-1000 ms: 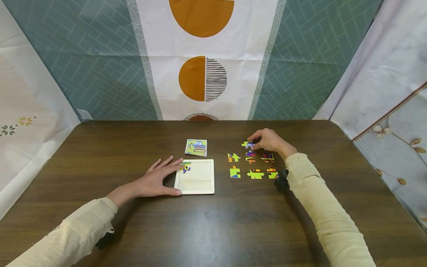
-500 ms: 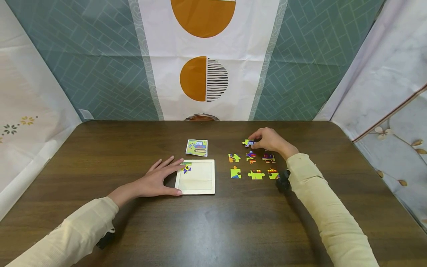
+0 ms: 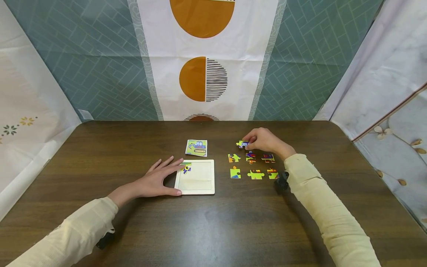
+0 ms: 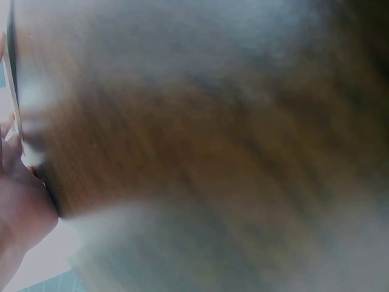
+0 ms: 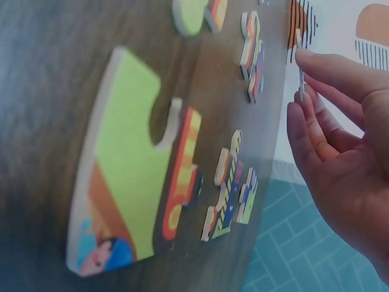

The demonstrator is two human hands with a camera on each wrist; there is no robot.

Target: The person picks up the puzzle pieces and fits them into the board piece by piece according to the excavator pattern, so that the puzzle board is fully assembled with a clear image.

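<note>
1 lime-green and blue puzzle piece (image 3: 241,144) is above the far side of the brown table (image 3: 203,230), right of centre, grasped between the thumb and fingertips of the right hand (image 3: 267,142). The right wrist view shows it almost edge-on, lifted off the surface.

On the near side of that hand lie 2 rows of 3 loose pieces each. The farther row runs from a green-and-orange piece (image 3: 234,158) through a red-and-purple piece (image 3: 250,157) to a striped track piece (image 3: 268,158). The nearer row has a green-and-blue piece (image 3: 235,173), a wide green piece (image 3: 255,174) and a green-and-orange corner piece (image 3: 272,173).

Left of these lies a pale tray (image 3: 201,181) with 1 fitted piece (image 3: 186,168) in its far left corner. The left hand (image 3: 156,181) rests on the tray's left side, fingers extended and spread, released rather than gripping.

Beyond the tray's far edge lies a picture card (image 3: 196,148). 2 cream sleeves (image 3: 330,211) cover the forearms. A patterned backdrop (image 3: 113,70) hangs behind the table.
</note>
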